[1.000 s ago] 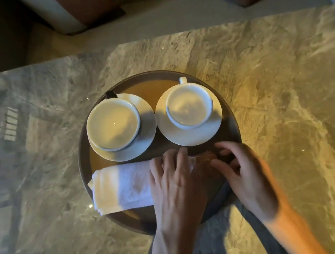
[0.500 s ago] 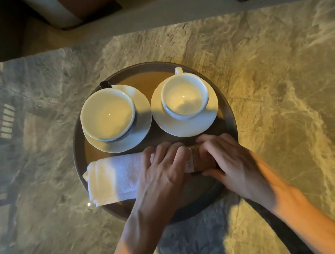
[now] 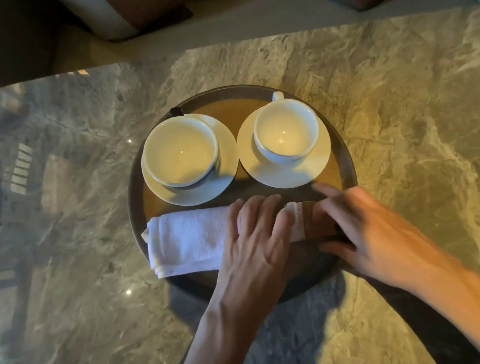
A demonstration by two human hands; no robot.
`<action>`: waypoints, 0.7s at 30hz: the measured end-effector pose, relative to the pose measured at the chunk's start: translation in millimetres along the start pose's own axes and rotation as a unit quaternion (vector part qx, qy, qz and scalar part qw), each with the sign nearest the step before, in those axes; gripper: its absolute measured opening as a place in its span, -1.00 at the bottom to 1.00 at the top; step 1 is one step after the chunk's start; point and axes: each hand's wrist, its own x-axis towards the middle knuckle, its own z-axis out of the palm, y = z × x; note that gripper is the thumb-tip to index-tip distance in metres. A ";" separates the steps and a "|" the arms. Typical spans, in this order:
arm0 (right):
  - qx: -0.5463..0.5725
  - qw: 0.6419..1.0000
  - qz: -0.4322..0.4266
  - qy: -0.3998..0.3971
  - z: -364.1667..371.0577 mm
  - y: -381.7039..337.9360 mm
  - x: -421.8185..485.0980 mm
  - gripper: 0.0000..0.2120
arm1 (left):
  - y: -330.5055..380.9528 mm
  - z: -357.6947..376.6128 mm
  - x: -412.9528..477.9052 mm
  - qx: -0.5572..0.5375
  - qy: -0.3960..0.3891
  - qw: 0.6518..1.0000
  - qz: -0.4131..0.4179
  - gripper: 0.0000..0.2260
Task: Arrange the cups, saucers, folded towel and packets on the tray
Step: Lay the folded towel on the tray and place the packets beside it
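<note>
The left hand (image 3: 252, 241) lays straight fingers (image 3: 255, 213) flat over one end of the white folded terry towel (image 3: 191, 240), probably to pin it. The right hand (image 3: 370, 231) pinches the slim brown-and-white packets (image 3: 307, 218) between fingers and thumb, seemingly squaring them against the towel. Beyond the fingertips, two white china cups (image 3: 181, 151) sit on white saucers (image 3: 319, 159) inside the round dark tray (image 3: 133, 202). No print is legible.

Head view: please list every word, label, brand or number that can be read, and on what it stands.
No text can be read in this view.
packets: brown and white, any print is too blurred to read.
left cup, right cup, folded towel, tray: plain, no marks visible.
</note>
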 end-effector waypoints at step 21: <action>-0.140 0.990 0.017 0.032 80.3 -143.9 6.0 -0.30 | -89.6 4.2 -110.3 0.001 0.041 0.997 -0.069 -0.45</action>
